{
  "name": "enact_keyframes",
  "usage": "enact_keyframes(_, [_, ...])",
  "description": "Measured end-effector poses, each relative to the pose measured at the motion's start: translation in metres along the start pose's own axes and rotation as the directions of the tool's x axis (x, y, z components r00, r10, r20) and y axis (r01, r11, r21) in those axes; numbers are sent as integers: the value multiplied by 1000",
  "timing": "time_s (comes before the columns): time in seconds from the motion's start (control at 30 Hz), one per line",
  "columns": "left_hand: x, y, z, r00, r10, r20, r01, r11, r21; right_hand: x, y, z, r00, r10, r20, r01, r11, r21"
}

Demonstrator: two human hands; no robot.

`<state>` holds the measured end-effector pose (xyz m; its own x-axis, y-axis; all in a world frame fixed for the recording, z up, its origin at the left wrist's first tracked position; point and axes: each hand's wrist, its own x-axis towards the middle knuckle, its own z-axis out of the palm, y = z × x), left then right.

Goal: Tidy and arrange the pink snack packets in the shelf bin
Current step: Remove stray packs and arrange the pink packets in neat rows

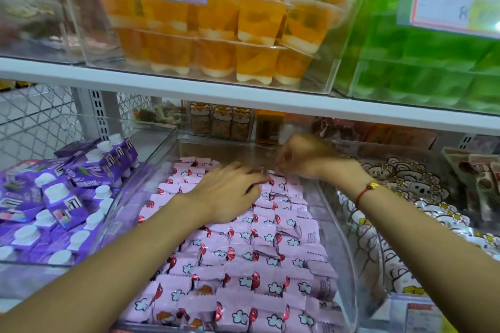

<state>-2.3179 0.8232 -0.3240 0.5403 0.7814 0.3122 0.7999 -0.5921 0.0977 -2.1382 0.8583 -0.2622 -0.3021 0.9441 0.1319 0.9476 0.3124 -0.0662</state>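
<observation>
Nearest the camera, the pink snack packets point(238, 265) are laid in overlapping rows that fill the clear shelf bin point(349, 265) from front to mid-depth. Farther in, the left hand point(230, 192) is laid flat on the packets, fingers fairly straight. At the back, the right hand point(300, 157) is blurred, its fingers curled; whether a packet is pinched cannot be told. The settled rows are best steadied while back-row packets are aligned gently, one at a time.

Left hand point(230, 192) flat, fingers spread; right hand point(303, 157) blurred, curled.
</observation>
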Motion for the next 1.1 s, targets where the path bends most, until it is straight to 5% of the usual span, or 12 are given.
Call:
enact_keyframes(0.13, [-2, -1, 2, 1000, 2, -5, -2, 1000, 7, 7, -5, 13, 998, 42, 52, -37, 996, -85])
enact_keyframes(0.37, [0, -1, 0, 995, -10, 101, 7, 999, 37, 2, -4, 9, 999, 43, 24, -43, 999, 27])
enact_keyframes(0.43, [0, -1, 0, 995, -10, 104, 5, 999, 49, -1, -8, 8, 999, 35, -42, -33, 998, 61])
enact_keyframes(0.57, [-2, 1, -2, 995, -4, 97, 4, 1000, 6, -9, -20, 1, 942, 130, -309, 2, 919, 393])
enact_keyframes(0.67, [-1, 4, -5, 994, -66, -83, 58, 994, -95, -26, -17, 1, 826, 315, -468, 38, 797, 603])
enact_keyframes(0.73, [1, 8, -12, 943, -219, -251, 165, 961, -220, -34, -13, -3, 782, 445, -436, 41, 661, 749])
enact_keyframes(0.87, [3, 16, -23, 911, -236, -338, 101, 923, -372, -36, -5, -7, 878, 476, -50, -30, 160, 987])
enact_keyframes(0.97, [1, 21, -29, 917, -178, -357, 22, 916, -401, -44, -4, -6, 944, 315, 97, -89, -39, 995])
enact_keyframes(1.03, [2, 21, -33, 917, -281, -284, 70, 812, -580, -45, -2, -7, 951, 288, 108, -122, 30, 992])
enact_keyframes(1.1, [2, 20, -40, 886, -452, -102, 189, 552, -812, -44, -1, -10, 937, 350, 6, -144, 370, 918])
